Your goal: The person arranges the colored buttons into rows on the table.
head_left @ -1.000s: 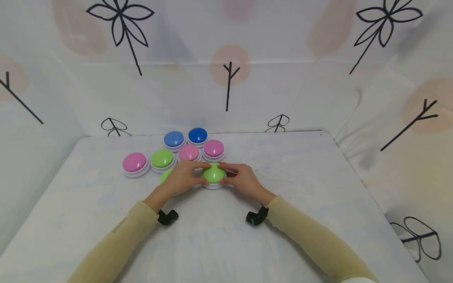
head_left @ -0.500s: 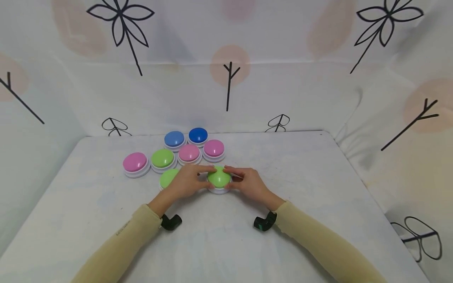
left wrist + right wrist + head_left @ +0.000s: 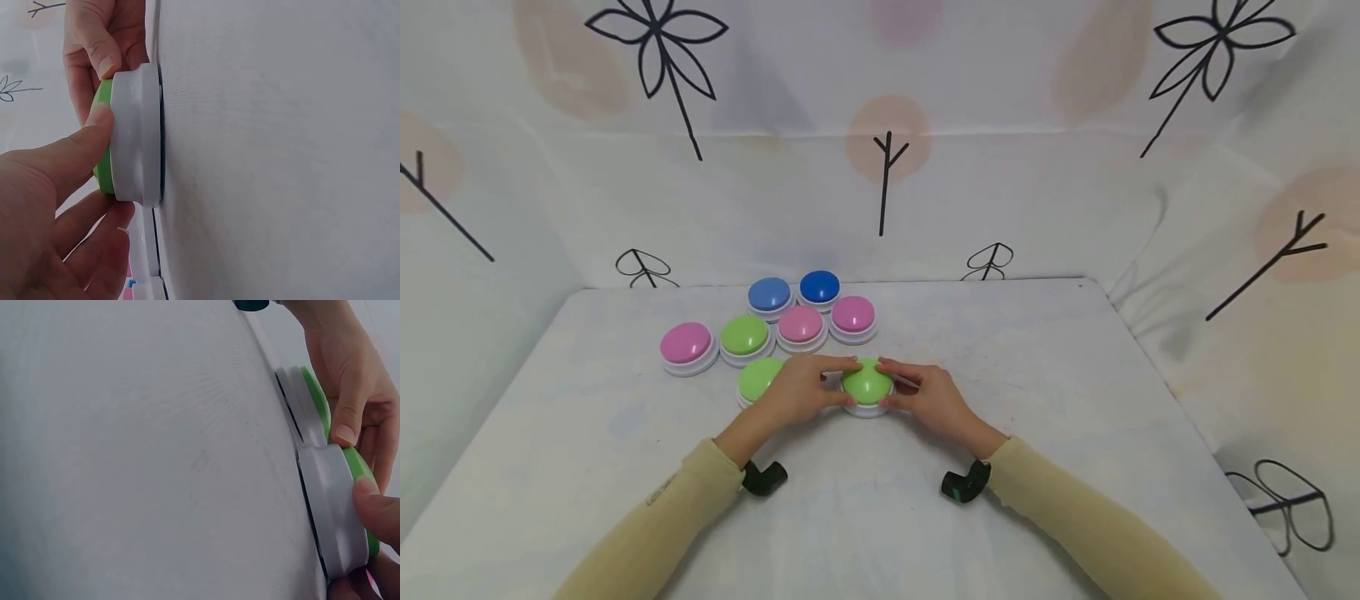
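Note:
Both hands hold one green push button [image 3: 867, 385] with a white round base, at the middle of the table. My left hand [image 3: 801, 389] grips its left side between thumb and fingers. On the opposite side my right hand [image 3: 931, 402] grips it the same way. In the left wrist view the white base [image 3: 136, 134] stands on the tabletop, with a thumb against the green dome. A second green button [image 3: 757, 379] sits just left, partly hidden behind my left hand. The right wrist view shows the held button's base [image 3: 334, 509] and another green button [image 3: 306, 400] beyond it.
Behind the hands stand more buttons: a pink one [image 3: 686, 343] at far left, a green one [image 3: 744, 336], two pink ones [image 3: 801, 324] [image 3: 853, 315], and two blue ones [image 3: 769, 295] [image 3: 819, 287] near the back edge. A patterned cloth [image 3: 1015, 183] rises behind the white table [image 3: 1075, 400].
Both hands have drawn the held green button a little toward the person and to the right, away from the pink one behind it. The other buttons stay in place.

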Motion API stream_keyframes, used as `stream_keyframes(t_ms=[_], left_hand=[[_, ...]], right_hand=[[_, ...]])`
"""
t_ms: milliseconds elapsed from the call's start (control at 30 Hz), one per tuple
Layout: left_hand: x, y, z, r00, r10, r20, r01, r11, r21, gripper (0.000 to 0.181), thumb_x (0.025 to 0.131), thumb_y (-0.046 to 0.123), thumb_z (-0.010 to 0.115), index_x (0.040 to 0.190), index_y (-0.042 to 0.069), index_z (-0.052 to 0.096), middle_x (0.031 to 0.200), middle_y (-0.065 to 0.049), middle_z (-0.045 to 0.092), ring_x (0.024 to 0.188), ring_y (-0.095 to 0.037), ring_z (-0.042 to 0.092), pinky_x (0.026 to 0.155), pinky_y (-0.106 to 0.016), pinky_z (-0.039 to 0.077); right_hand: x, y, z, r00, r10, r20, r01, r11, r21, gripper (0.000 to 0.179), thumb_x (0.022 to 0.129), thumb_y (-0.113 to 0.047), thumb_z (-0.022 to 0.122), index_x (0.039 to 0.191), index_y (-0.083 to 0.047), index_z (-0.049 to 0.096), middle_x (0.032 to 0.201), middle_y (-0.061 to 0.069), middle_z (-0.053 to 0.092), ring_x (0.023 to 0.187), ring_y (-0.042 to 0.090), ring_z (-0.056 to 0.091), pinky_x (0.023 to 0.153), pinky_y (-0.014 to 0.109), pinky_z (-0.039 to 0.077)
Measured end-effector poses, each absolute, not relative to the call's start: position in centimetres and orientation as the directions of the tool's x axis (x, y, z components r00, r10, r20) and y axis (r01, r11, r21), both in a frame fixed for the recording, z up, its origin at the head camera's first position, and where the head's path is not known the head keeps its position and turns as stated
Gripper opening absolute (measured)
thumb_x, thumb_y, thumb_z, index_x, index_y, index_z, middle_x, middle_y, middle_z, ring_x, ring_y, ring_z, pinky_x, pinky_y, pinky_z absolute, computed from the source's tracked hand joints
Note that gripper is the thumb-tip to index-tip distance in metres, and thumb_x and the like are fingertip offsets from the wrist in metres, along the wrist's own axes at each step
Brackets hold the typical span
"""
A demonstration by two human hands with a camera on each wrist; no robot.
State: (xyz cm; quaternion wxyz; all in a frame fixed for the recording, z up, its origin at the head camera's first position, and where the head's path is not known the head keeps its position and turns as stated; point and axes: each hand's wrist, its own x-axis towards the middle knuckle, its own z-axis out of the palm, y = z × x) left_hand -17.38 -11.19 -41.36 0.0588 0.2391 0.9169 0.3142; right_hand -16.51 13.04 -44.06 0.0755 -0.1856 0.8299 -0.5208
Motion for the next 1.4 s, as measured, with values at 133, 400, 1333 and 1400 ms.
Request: stream_keyframes(t_ms=[133,400,1333,1400], left_hand=[[-17.4,-11.2,-41.2,-0.882,0.469,0.038,0.398,0.700,0.593,0.052,0.080,0.028,0.085,0.129,0.023,0.069,0.129,0.005,0.066,0.117,-0.021,0.061,0.090,-0.037,0.055],[-17.4,-11.2,-40.8,-0.861,0.507,0.025,0.426,0.695,0.579,0.053,0.082,0.026,0.084,0.132,0.021,0.067,0.132,0.004,0.064,0.120,-0.022,0.059,0.092,-0.039,0.054],[-18.3,-11.9,-40.7,-0.826,0.564,0.023,0.442,0.621,0.647,0.049,0.086,0.027,0.080,0.132,0.020,0.066,0.137,0.002,0.061,0.126,-0.020,0.056,0.099,-0.044,0.050],[-18.5,-12.0,-40.5,-0.837,0.548,0.012,0.422,0.630,0.652,0.049,0.086,0.031,0.080,0.132,0.022,0.066,0.135,0.004,0.062,0.126,-0.018,0.055,0.099,-0.043,0.049]], right_hand=[[-16.3,12.9,-44.0,-0.921,-0.382,0.076,-0.225,0.363,-0.904,0.048,0.082,-0.005,0.081,0.128,-0.008,0.068,0.140,0.004,0.058,0.130,0.019,0.053,0.097,0.025,0.048],[-16.1,13.1,-44.0,-0.926,-0.371,0.073,-0.224,0.381,-0.897,0.047,0.081,-0.005,0.082,0.126,-0.008,0.069,0.139,0.005,0.059,0.128,0.019,0.055,0.095,0.024,0.049],[-17.8,13.8,-43.0,-0.913,-0.408,0.018,-0.222,0.459,-0.860,0.036,0.090,-0.013,0.075,0.126,-0.011,0.070,0.127,0.001,0.067,0.116,0.017,0.063,0.094,0.030,0.052],[-18.1,13.7,-42.8,-0.913,-0.407,0.026,-0.231,0.463,-0.856,0.035,0.090,-0.013,0.075,0.125,-0.010,0.070,0.124,0.002,0.068,0.115,0.018,0.063,0.094,0.032,0.053]])
